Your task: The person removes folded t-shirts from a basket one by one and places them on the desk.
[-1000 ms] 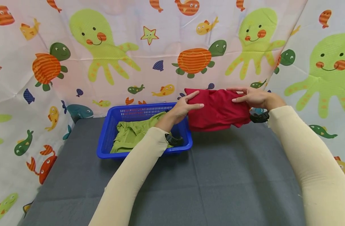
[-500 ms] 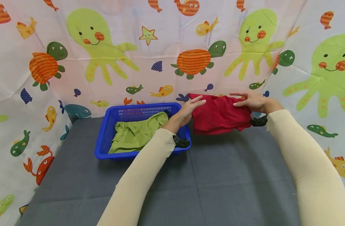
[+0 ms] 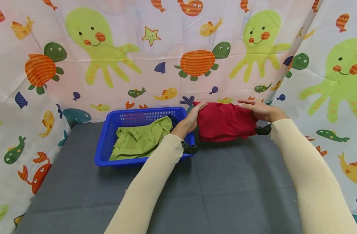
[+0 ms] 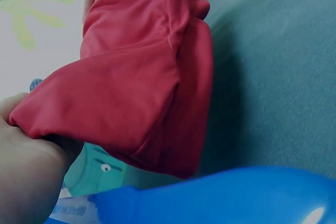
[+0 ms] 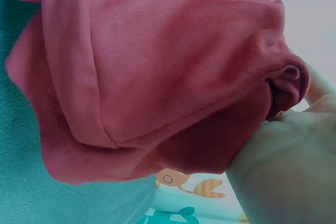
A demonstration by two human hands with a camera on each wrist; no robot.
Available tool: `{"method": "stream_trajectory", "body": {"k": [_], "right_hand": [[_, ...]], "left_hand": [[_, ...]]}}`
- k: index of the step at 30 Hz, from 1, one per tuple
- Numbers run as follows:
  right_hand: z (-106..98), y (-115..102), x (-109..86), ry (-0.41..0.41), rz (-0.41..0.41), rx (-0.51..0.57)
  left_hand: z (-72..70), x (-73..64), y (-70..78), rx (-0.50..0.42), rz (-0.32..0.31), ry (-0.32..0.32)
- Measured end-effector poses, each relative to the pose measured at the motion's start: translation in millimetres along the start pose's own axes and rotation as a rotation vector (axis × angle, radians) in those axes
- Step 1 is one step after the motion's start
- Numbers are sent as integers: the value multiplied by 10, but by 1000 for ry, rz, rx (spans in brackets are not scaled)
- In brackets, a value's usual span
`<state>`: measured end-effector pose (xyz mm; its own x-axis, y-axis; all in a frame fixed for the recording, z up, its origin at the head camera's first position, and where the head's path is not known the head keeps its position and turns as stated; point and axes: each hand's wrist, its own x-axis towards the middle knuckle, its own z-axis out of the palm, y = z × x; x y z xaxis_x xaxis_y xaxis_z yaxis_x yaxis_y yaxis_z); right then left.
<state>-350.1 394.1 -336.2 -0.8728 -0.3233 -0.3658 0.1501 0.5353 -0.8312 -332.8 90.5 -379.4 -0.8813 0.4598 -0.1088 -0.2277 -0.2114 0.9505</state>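
Note:
A folded red garment [image 3: 225,122] hangs just above the grey table surface, right of the blue basket. My left hand [image 3: 191,120] holds its left end, thumb on the near side. In the left wrist view the left hand [image 4: 31,169] grips one edge, and a layer droops over it. My right hand [image 3: 261,110] holds the upper right end; some of its fingers are hidden by the cloth. From the right wrist view, the garment [image 5: 173,61] shows a stitched hem and a rolled corner beside the right hand [image 5: 294,156].
The blue plastic basket [image 3: 100,152] stands to the left, partly behind my left forearm. Inside lie a green garment [image 3: 141,138] and a dark one [image 3: 173,120]. A printed curtain [image 3: 166,32] rises behind and at both sides of the grey table [image 3: 225,188].
Both hands have lowered the red garment a little toward the table. My left thumb and fingers, spread before, have closed in on its left edge.

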Motion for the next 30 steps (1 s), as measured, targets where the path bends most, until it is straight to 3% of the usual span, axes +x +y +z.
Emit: {"method": "stream_trajectory", "body": {"k": [6,14,24,30], "right_hand": [[31,112,60,1,-4,70],[94,208,174,77,29,75],[65,287,214,142,60,43],[103,302,217,146,53,27]], "left_hand": [[-5,54,-102,13,-11,37],[38,65,-171,-12,-74,38],[139,76,-181,122,-94,43],[152,51,-171,137,-109,14]]}}
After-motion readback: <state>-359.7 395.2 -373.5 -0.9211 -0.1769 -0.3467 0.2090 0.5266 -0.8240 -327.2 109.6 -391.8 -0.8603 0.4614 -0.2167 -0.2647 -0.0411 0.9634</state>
